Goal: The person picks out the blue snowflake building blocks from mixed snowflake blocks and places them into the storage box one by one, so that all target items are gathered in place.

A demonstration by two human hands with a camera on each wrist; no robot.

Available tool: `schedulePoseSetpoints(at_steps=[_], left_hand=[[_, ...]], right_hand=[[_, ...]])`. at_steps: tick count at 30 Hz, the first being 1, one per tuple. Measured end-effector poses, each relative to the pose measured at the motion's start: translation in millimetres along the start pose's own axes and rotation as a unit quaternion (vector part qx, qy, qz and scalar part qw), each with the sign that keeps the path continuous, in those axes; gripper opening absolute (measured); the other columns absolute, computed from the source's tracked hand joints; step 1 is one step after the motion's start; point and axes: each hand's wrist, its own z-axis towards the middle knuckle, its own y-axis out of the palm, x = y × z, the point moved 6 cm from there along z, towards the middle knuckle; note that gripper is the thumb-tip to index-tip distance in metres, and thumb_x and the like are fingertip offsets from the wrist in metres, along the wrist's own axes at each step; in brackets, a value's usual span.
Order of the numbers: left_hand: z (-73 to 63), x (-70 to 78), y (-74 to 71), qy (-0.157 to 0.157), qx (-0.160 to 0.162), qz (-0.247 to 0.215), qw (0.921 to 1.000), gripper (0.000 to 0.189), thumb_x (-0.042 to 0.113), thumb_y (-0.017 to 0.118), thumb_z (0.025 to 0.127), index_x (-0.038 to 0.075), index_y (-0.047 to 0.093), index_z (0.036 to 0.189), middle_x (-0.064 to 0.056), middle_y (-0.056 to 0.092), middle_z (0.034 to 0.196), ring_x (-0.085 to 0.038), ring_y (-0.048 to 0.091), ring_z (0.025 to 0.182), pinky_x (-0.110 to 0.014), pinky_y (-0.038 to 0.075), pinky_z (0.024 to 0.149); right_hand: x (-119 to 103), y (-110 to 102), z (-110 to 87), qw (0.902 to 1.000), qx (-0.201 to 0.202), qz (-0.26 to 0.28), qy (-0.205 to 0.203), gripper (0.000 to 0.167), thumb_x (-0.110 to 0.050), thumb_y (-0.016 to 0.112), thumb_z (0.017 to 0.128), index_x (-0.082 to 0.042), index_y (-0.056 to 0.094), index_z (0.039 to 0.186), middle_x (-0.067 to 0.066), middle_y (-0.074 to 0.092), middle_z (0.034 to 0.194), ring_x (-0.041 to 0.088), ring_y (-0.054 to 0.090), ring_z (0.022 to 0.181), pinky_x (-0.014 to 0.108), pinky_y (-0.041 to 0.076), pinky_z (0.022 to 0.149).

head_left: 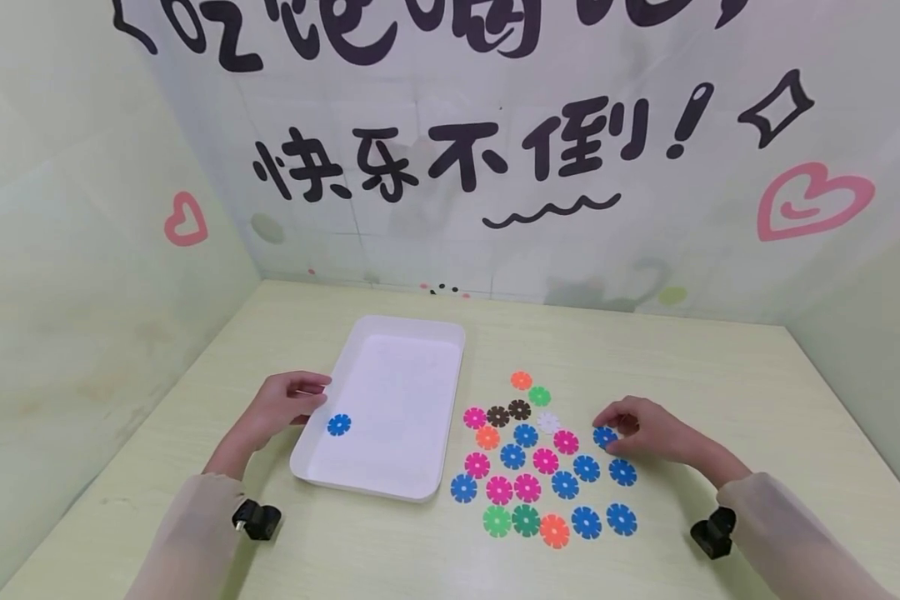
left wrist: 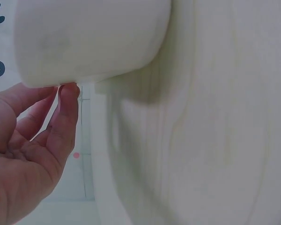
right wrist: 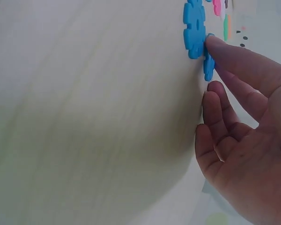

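Note:
My left hand (head_left: pixel 281 404) is at the left side of a white tray (head_left: pixel 453 400), its fingertips touching the rim. In the left wrist view the fingers (left wrist: pixel 68 112) bend lightly against the edge of the tray (left wrist: pixel 93 42). One blue snowflake disc (head_left: pixel 339 425) lies inside the tray, toward its left side. On the right, my right hand (head_left: pixel 648 429) pinches a blue snowflake disc (head_left: pixel 604 437) by its edges, thumb on the near side, at table level. Closer to the right wrist camera, another blue disc (right wrist: pixel 195 30) lies flat; the pinched disc (right wrist: pixel 209 61) is partly hidden by the thumb.
Between tray and right hand lie several loose snowflake discs, among them a pink one (head_left: pixel 527 488), a black one (head_left: pixel 519 409), a white one (head_left: pixel 548 422), a green one (head_left: pixel 526 521) and an orange one (head_left: pixel 555 531). A printed wall (head_left: pixel 435 250) borders the table's back.

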Motion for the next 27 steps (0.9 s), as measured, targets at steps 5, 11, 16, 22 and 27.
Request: schedulePoseSetpoints(at_steps=[5,11,16,22,27], left_hand=[[0.8,-3.6,0.5,0.003,0.004,0.002,1.0000,0.036,0.014,0.062,0.088,0.000,0.056,0.120,-0.016,0.058,0.107,-0.024,0.058,0.087,-0.031,0.054,0.071],[0.2,-2.3,-0.8,0.019,0.002,0.004,0.9998,0.038,0.019,0.063,0.087,0.000,0.056,0.119,-0.013,0.059,0.104,-0.022,0.058,0.085,-0.028,0.053,0.069],[-0.4,-0.8,-0.3,0.010,0.011,0.010,0.9998,0.036,0.017,0.063,0.087,0.001,0.057,0.119,-0.014,0.059,0.104,-0.023,0.057,0.085,-0.030,0.053,0.069],[1.3,-1.2,0.1,0.006,0.010,0.006,0.9999,0.036,0.018,0.063,0.087,0.001,0.057,0.119,-0.014,0.059,0.105,-0.021,0.058,0.085,-0.029,0.053,0.069],[0.9,-4.2,-1.4,0.000,0.007,0.006,1.0000,0.037,0.016,0.062,0.088,0.001,0.056,0.121,-0.016,0.057,0.109,-0.023,0.058,0.089,-0.032,0.053,0.072]], right_hand=[[1,0,1.5,0.9999,0.005,-0.011,0.002,0.033,-0.015,0.077,0.072,-0.003,0.064,0.100,0.003,0.054,0.089,0.019,0.048,0.081,0.023,0.047,0.067],[2,-1,3.8,0.9997,0.004,-0.021,-0.010,0.034,-0.016,0.079,0.071,-0.006,0.059,0.097,0.002,0.053,0.086,0.020,0.048,0.080,0.022,0.047,0.068],[2,-1,3.8,0.9998,-0.007,-0.007,-0.018,0.032,-0.016,0.077,0.073,-0.006,0.058,0.097,0.001,0.051,0.082,0.018,0.047,0.077,0.022,0.046,0.064],[-4,-5,4.1,0.9993,0.003,0.026,-0.028,0.023,-0.010,0.069,0.081,-0.002,0.063,0.102,0.002,0.054,0.081,0.017,0.049,0.074,0.021,0.047,0.064],[-18,-8,10.4,0.9974,0.017,0.057,-0.042,0.025,-0.010,0.062,0.087,0.001,0.063,0.109,0.006,0.061,0.093,0.018,0.054,0.080,0.021,0.050,0.069]])
